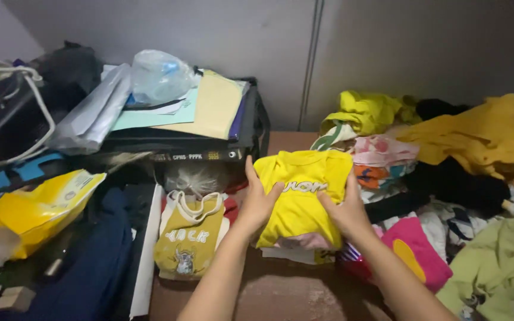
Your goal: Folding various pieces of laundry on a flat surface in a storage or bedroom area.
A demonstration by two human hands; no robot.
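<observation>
Two hands clasp one folded garment from either side. The left hand (259,199) lies flat with fingers pressed together along the left edge of the bright yellow shirt (300,193), thumb over the front; the right hand (344,208) mirrors it on the right edge, so the fold is kept square and cannot spring open. The shirt rests on a small stack of folded clothes (301,245), its pale printed front up, which sits on the brown surface (281,291) near the middle.

Just left of the stack lies a mustard sleeveless top (188,241), flat, apart from the rest. To the right, a loose heap of unfolded clothes (447,178) spreads toward the right edge, with a pink piece (414,249) nearest the right wrist. Toward the back left, a dark bag (209,151) carries papers and a clear plastic bag (159,76); a yellow packet (37,205) lies at the far left.
</observation>
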